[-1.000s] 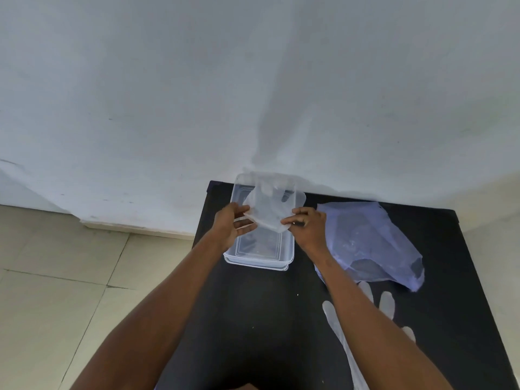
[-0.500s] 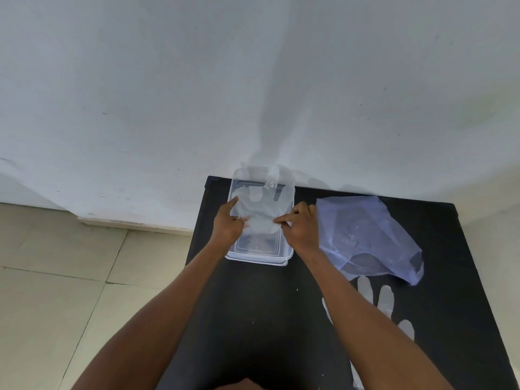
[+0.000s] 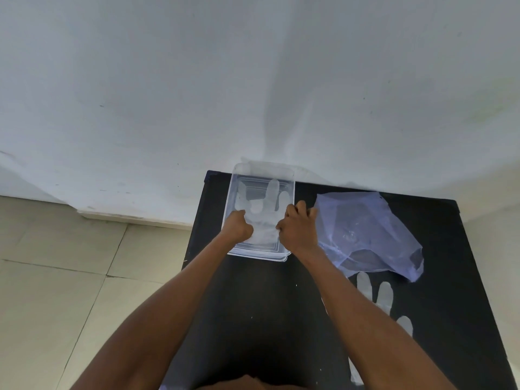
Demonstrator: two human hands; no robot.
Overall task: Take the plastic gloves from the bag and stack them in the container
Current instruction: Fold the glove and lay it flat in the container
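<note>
Pressing a clear plastic glove [image 3: 263, 212] flat into the container [image 3: 291, 178], both hands sit at its cuff end: the left hand [image 3: 237, 228] curled at the left edge, the right hand [image 3: 298, 230] at the right edge. The fingers of each are curled down against the film, though whether they pinch it or merely press on it I cannot tell. The glove lies inside the container, its finger shapes pointing toward the wall. Just right of the container rests the bluish bag [image 3: 365, 235], crumpled on the black table [image 3: 270, 319], and another glove [image 3: 377, 294] lies flat on the table nearer the person. Such film looks featherweight, limp and clingy, likely to slide or lift with a breath of air; the cuff corners seem the best place to take hold, spreading it taut.
</note>
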